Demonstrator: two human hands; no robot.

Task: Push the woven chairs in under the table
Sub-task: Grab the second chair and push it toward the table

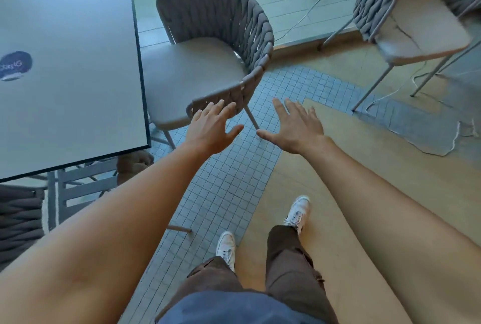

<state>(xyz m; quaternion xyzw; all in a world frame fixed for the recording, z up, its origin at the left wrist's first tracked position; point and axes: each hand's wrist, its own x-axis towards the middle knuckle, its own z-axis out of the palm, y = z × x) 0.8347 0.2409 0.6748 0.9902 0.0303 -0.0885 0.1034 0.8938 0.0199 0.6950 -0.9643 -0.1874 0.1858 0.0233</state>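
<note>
A grey woven chair [221, 19] with a padded seat stands at the right side of the grey table [78, 63], its seat partly under the table edge. My left hand [212, 128] is open, fingertips touching the near end of the chair's woven back. My right hand [294, 125] is open with spread fingers, in the air to the right of the chair, touching nothing. A second woven chair [26, 219] shows at the lower left, tucked against the table's near side.
Another woven chair [416, 24] stands at the upper right, away from the table. White cables [442, 141] trail over the floor on the right. A round dark sticker [15, 64] sits on the tabletop. My feet in white shoes stand on tiled floor below.
</note>
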